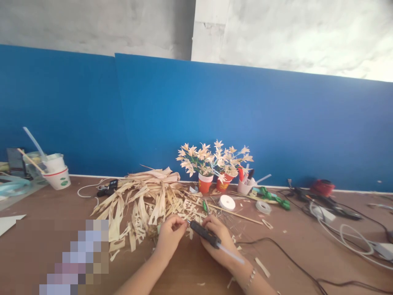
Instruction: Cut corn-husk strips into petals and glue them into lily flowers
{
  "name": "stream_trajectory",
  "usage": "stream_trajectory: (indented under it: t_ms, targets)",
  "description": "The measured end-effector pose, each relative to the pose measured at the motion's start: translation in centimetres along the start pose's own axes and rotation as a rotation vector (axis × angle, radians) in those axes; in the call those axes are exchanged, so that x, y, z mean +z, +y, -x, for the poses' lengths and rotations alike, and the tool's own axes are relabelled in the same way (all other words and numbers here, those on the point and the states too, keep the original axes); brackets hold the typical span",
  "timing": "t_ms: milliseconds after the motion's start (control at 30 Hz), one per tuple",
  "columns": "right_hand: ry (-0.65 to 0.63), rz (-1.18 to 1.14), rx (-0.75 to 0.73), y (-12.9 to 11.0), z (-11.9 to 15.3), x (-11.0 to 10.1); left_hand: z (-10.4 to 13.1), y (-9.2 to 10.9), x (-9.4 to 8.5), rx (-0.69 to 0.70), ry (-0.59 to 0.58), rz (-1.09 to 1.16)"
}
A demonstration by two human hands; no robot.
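Right hand (223, 234) grips a glue gun (204, 233) at lower centre, left hand (170, 237) pinched closed near its tip, any hold unclear: likely gluing, next needing steady aim

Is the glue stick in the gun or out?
Partly in: the glue stick pokes out the back of the gun, its front end hidden.

And it's matt plastic on the glue gun (203, 233), smooth translucent plastic on its stick (231, 253), dry papery roughness across the husks (156, 190), smooth paper-looking flower cups (205, 185), and a smooth, matt panel (147, 114)!
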State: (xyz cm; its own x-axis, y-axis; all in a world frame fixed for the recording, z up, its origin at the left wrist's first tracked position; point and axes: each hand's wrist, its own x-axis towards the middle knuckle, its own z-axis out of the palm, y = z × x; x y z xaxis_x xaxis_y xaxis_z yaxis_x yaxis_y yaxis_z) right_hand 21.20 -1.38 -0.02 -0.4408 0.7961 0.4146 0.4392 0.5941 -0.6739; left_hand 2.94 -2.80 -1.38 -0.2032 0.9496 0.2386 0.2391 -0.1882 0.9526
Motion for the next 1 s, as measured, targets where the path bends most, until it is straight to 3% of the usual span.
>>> stream_trajectory:
  t_ms: [1000]
  targets:
    - [0.003,0.012,-0.013,0.19,0.11,-0.02,0.11,0.44,-0.04,-0.001,0.007,-0.006]
